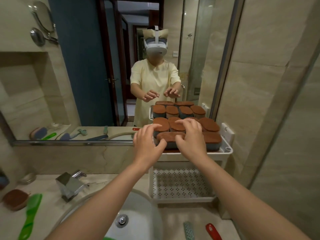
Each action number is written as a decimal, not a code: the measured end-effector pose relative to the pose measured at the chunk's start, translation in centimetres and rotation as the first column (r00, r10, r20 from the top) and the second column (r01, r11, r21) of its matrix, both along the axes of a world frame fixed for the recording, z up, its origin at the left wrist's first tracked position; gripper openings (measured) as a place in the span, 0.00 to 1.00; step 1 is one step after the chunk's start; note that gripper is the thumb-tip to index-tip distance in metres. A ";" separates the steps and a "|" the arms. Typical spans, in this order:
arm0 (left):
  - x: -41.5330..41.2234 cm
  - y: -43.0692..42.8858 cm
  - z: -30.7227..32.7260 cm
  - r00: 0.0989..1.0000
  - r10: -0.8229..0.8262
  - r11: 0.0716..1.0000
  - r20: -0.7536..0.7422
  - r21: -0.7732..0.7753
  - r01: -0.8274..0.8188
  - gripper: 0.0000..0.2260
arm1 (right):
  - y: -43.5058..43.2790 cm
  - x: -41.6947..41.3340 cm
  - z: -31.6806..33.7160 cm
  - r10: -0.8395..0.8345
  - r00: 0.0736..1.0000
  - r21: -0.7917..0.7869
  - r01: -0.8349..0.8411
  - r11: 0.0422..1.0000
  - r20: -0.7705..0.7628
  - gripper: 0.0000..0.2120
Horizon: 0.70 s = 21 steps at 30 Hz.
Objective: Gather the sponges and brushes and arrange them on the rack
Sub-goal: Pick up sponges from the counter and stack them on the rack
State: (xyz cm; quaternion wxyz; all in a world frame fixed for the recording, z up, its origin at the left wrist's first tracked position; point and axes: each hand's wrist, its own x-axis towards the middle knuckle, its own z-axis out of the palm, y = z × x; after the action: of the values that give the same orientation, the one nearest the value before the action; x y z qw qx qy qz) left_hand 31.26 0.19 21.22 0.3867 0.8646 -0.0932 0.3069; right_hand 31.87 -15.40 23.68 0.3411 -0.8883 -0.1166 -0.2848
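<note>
The sponges (210, 124), brown-topped with grey-blue bodies, are packed flat in tight rows on the top tier of the white rack (228, 149), which stands at the right end of the bench (48, 198) against the mirror (86, 66). Laid face up and edge to edge like this, they fill the tier from rim to rim. The front sponge (170, 135) lies crosswise along the near edge, probably because that is the only gap left.

Both hands are over this tier. The left hand (149, 141) and right hand (190, 135) sit close together but apart, fingers loosely arched, thumbs flanking the front sponge. The reflection shows them holding nothing. Whether the fingertips touch the sponges or hover just above is not clear. The pose reads as settling or squaring the rows, not lifting.

The perforated lower shelf (181, 184) is bare where it shows, and it looks like the natural place for the brushes. Items are still out on the bench: a lone brown sponge (14, 199) and a green brush (30, 217) to the left of the tap (71, 185), plus a grey-green handle (188, 231) and a red handle (213, 231) just right of the basin (138, 213). By that count the sponge stage is nearly done and the brushes are not yet started.
</note>
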 end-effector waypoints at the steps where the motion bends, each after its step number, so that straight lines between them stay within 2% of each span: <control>1: -0.4 1.1 0.0 1.000 0.009 0.999 0.003 -0.035 -0.009 0.16 | 1.2 0.0 0.1 0.038 0.999 0.012 -0.038 0.999 -0.001 0.20; 4: -1.4 4.9 -0.1 0.999 0.037 0.990 -0.006 -0.135 -0.037 0.13 | 5.4 -0.3 0.0 0.136 0.991 0.028 -0.136 0.990 0.001 0.18; 10: -3.6 14.1 -1.5 0.992 0.093 0.957 -0.080 -0.267 -0.111 0.15 | 15.0 -1.4 -1.0 0.316 0.948 0.046 -0.313 0.949 -0.051 0.19; 15: -6.2 22.6 -3.4 0.965 0.202 0.941 -0.168 -0.240 -0.239 0.14 | 23.8 -2.9 -3.0 0.409 0.899 0.032 -0.409 0.912 -0.157 0.23; 21: -9.8 32.5 -6.3 0.902 0.339 0.901 -0.269 -0.185 -0.393 0.14 | 33.6 -4.8 -5.5 0.549 0.796 0.060 -0.554 0.831 -0.255 0.25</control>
State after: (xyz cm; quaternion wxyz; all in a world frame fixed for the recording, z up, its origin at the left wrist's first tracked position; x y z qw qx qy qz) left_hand 21.43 32.70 14.95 0.4293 0.8443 0.1542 0.2811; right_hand 27.07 18.17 18.22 0.4136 -0.8483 -0.3264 -0.0523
